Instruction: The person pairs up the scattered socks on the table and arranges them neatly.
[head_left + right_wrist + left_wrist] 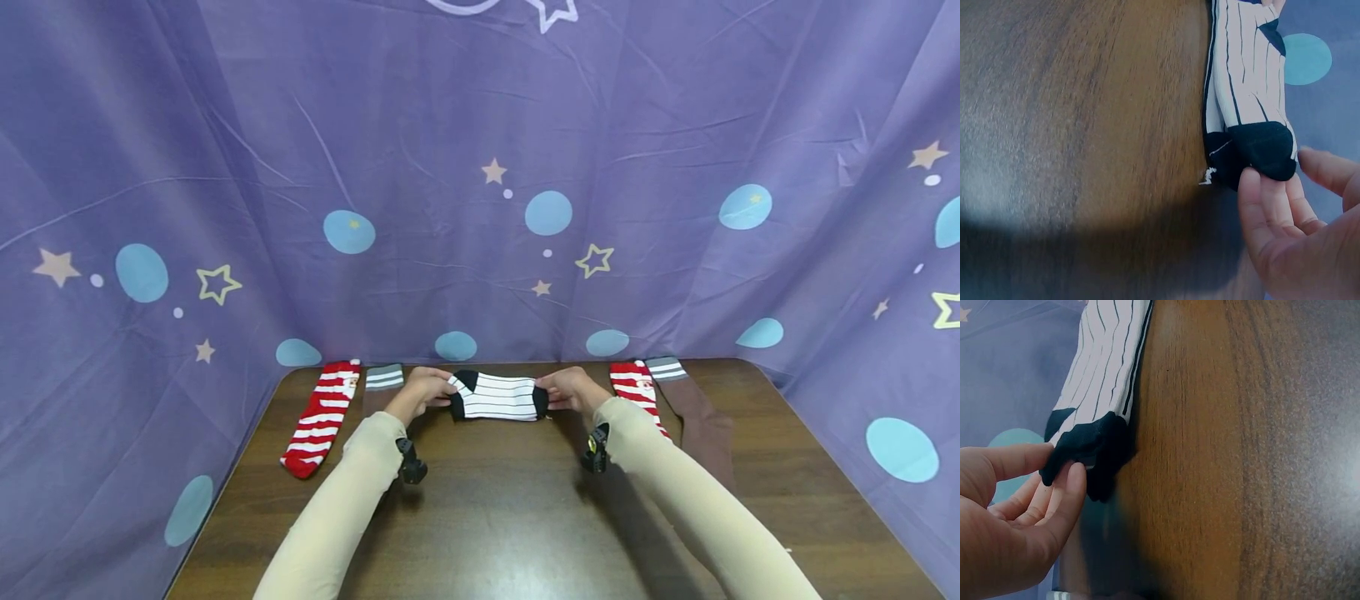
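A white sock (498, 397) with thin black stripes and black ends is stretched sideways between both hands at the table's back. My left hand (429, 388) pinches its left end; the left wrist view shows thumb and index finger on the black edge (1088, 447). At the other end my right hand (566, 389) holds the black toe (1263, 147) between thumb and fingers. Under that toe, the right wrist view shows another black layer with a loose white thread (1209, 175); whether it is a second sock I cannot tell.
A red-and-white striped sock (322, 417) and a brown sock with a grey cuff (384, 377) lie left of the hands. Another red striped sock (634, 383) and brown sock (701, 421) lie right, partly behind the right arm. A purple curtain (450, 292) hangs behind the wooden table (495, 517).
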`<state>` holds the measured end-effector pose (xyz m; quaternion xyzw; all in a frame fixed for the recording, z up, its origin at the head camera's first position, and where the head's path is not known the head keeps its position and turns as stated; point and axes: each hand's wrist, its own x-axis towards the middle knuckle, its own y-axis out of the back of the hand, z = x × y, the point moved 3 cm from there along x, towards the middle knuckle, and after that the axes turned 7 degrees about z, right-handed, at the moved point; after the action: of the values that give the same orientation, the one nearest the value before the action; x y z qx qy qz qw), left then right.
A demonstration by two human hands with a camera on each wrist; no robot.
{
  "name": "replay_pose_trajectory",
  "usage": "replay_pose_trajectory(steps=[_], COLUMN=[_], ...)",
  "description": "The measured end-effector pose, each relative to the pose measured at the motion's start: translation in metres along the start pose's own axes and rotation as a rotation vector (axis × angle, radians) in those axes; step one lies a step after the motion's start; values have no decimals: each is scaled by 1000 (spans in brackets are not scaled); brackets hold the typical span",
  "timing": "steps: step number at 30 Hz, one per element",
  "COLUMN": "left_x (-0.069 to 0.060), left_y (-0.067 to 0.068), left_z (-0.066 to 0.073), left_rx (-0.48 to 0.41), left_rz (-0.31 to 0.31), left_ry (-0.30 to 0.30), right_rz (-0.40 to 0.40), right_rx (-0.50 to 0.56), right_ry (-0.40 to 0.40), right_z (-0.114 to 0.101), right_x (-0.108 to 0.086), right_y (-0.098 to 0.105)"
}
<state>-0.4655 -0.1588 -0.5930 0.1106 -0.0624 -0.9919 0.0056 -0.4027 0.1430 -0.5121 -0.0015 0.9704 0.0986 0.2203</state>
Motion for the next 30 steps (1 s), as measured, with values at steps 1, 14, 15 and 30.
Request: replay_pose_trajectory(steps=[1, 14, 15, 30], left_x=[3, -86, -86, -87], left_y=[1, -9, -9, -7], left_z=[-3, 70, 69, 61], left_rx=[3, 14, 20, 117], left_rz=[13, 146, 151, 228], left_ry=[14, 79, 82, 54], right_rz=[-1, 6, 9, 66], right_rx=[-3, 8, 8, -15], right_ry=[-2, 41, 46, 53], right_z=[0, 0, 0, 7], right_x=[0, -2, -2, 3], right_y=[1, 0, 0, 0])
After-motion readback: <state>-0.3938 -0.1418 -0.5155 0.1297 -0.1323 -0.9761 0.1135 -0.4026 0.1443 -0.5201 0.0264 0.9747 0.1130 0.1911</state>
